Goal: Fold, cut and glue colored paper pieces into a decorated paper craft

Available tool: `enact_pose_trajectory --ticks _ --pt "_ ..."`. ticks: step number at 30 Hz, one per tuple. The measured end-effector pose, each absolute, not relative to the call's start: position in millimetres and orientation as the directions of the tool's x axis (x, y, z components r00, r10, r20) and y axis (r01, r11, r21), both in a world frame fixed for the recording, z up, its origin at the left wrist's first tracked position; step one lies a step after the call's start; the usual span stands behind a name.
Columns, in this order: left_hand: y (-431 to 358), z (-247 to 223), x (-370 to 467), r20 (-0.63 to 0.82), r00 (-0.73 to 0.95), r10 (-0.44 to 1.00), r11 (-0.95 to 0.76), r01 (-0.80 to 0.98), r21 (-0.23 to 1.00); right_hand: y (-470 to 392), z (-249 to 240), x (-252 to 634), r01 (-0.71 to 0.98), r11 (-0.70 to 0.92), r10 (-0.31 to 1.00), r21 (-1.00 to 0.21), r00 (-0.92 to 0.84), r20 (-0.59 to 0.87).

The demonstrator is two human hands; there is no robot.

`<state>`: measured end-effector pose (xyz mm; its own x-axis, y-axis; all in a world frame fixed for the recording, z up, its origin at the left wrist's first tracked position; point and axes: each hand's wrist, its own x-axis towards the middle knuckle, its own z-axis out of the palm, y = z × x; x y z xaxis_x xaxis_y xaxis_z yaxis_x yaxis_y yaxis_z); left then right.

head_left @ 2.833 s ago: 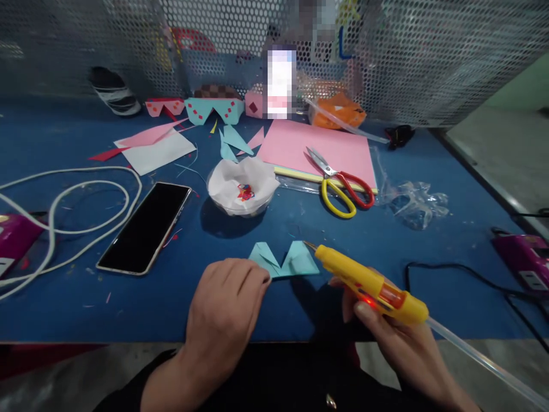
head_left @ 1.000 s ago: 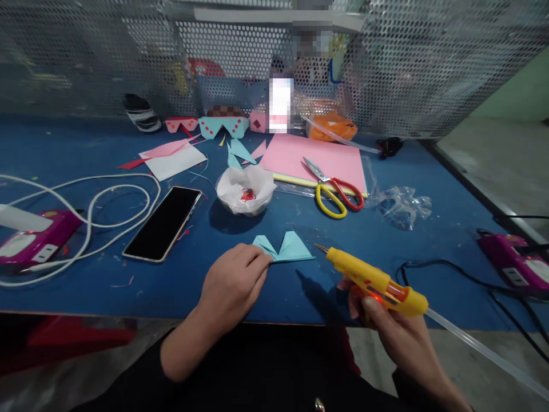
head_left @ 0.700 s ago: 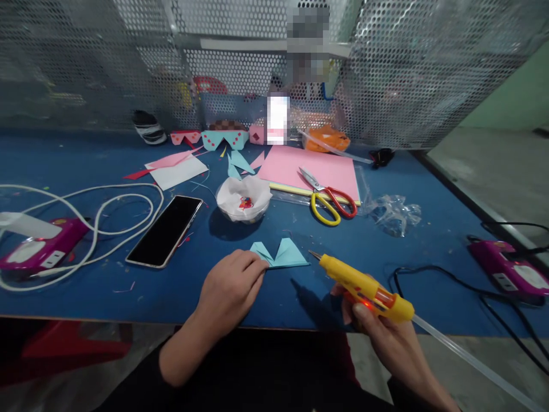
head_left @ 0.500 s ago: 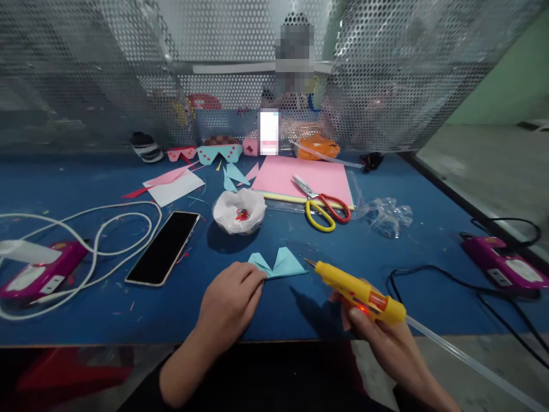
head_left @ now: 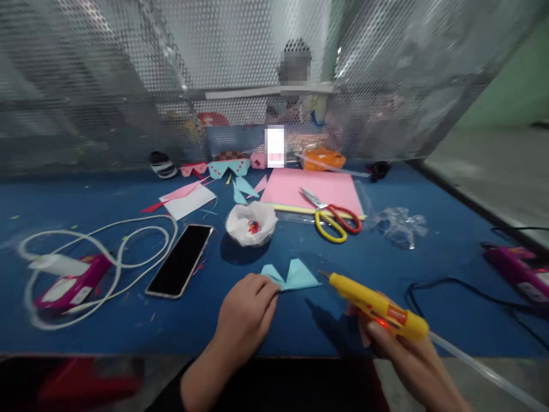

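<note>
My left hand [head_left: 249, 312] is closed on the left end of a folded light blue paper piece [head_left: 298, 276], which lies on the blue table with two peaks pointing away from me. My right hand [head_left: 392, 343] is wrapped round a yellow glue gun [head_left: 373, 303] with a lit red spot and a clear glue stick [head_left: 476, 366] out of its back. The gun's metal tip is just right of the paper's right corner, apart from it. Behind the paper sits a white-lined bowl [head_left: 240, 223] holding small red and blue bits.
Scissors [head_left: 330, 229] rest partly on pink sheets [head_left: 313, 186]. A phone [head_left: 180, 260], white cable [head_left: 171, 232] and purple power strip [head_left: 64, 292] are left; another purple strip [head_left: 521, 274] with black cord is right. Paper masks [head_left: 229, 167] stand by the mesh wall [head_left: 231, 68].
The whole view has shifted, so everything appears lower and further right. My hands, the blue paper and the glue gun keep nearly the same places relative to one another.
</note>
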<state>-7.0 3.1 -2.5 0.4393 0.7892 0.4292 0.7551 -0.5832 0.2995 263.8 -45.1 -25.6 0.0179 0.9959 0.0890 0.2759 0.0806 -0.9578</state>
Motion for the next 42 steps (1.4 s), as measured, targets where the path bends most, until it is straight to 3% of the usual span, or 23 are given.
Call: enact_pose_trajectory --ticks 8,21,36,42 --pt "6 -4 -5 0.367 0.435 0.823 -0.554 0.756 0.347 -44 -12 263 0.283 0.076 0.997 -0.956 -0.005 0.078" --pt "6 -3 -6 0.422 0.492 0.762 -0.619 0.744 0.252 -43 -7 263 0.249 0.119 0.992 -0.961 -0.073 0.104" --pt "9 -5 -9 0.376 0.479 0.794 -0.600 0.717 0.355 -43 -9 266 0.246 0.094 0.994 -0.965 -0.085 0.075" --pt "8 -5 -10 0.401 0.485 0.777 -0.617 0.713 0.333 -46 -17 269 0.250 0.082 0.996 -0.965 -0.067 0.067"
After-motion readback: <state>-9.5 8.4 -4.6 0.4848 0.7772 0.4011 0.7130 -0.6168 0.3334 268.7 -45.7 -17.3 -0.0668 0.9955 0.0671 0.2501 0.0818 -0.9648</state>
